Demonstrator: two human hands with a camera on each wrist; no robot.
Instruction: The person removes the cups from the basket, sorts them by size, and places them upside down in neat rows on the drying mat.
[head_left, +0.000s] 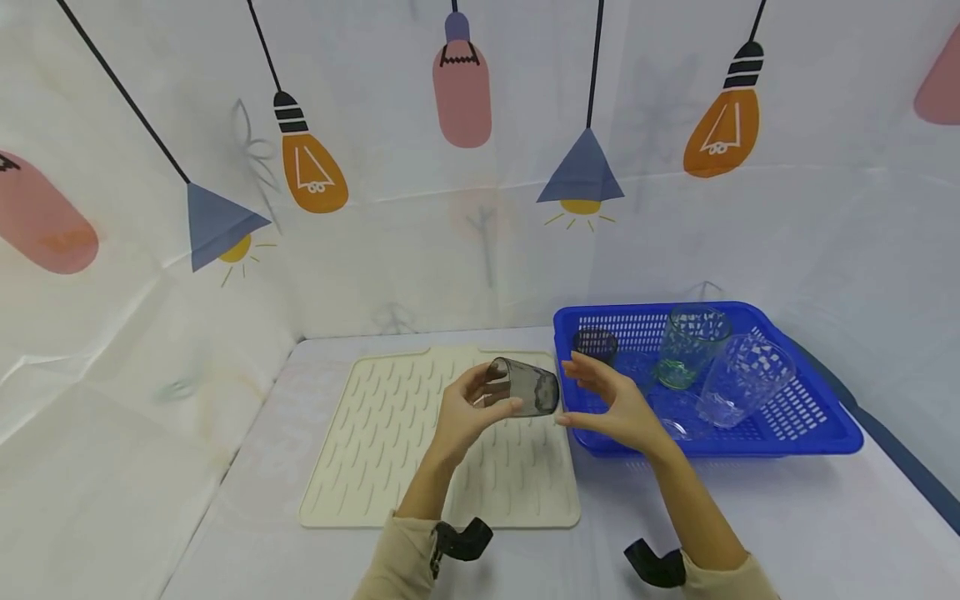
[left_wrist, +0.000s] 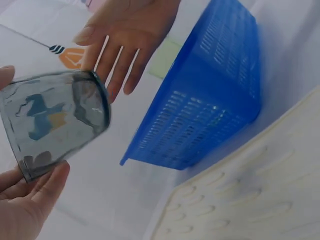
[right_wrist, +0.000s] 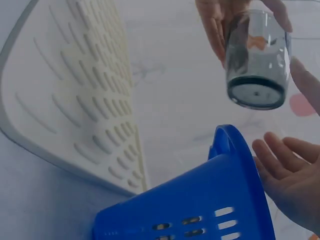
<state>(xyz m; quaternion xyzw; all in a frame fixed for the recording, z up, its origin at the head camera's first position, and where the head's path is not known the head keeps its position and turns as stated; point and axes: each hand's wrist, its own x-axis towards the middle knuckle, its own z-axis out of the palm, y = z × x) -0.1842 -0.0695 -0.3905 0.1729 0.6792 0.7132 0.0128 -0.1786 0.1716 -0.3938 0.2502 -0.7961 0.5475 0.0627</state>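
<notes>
My left hand [head_left: 468,408] grips a grey tinted drinking glass [head_left: 534,388] near its rim, lying on its side in the air above the cream drying mat [head_left: 375,467]. The thick base of the glass points right, toward my right hand [head_left: 618,408]. That hand is spread, thumb apart from the fingers, just off the base and holding nothing. In the left wrist view the glass [left_wrist: 55,120] sits between the left thumb and fingers. The right wrist view shows the base of the glass [right_wrist: 256,94] and the right fingers [right_wrist: 280,160] apart from it.
A blue perforated basket [head_left: 825,437] stands right of the mat, partly behind my right hand. Inside it are a dark glass [head_left: 595,342], a greenish glass [head_left: 693,342], a clear tilted glass [head_left: 746,379] and other clear glassware. A patterned white curtain [head_left: 450,250] hangs behind the table.
</notes>
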